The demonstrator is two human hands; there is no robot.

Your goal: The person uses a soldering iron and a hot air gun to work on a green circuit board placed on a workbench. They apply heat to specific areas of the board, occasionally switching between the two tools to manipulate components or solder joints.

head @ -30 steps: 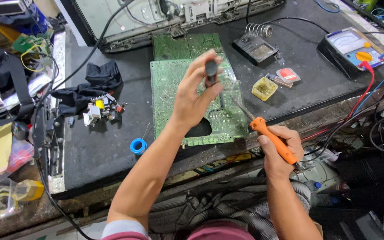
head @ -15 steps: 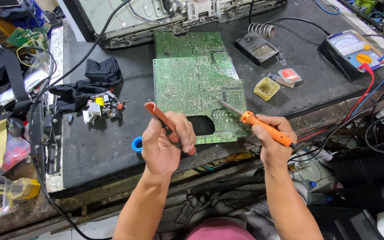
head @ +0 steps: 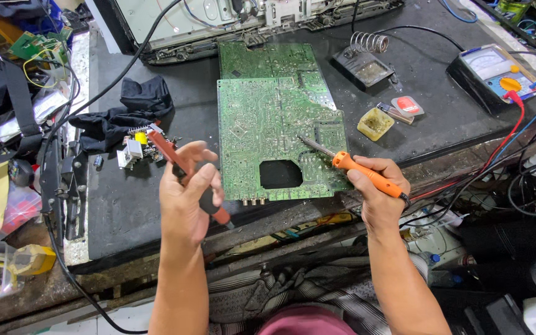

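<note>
From the head view I see my right hand [head: 376, 192] gripping an orange-handled soldering iron [head: 348, 164], its dark metal tip on the green circuit board [head: 268, 118] lying mid-worktop [head: 125, 211]. My left hand [head: 184, 198] clasps a reddish-brown desoldering pump [head: 178, 158] left of it.

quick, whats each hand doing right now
Left hand: closed on a red-handled tool.
Right hand: closed on an orange soldering iron.

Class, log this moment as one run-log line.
left hand: holds red-brown tool | right hand: holds orange soldering iron, tip over green circuit board | black bench
</note>
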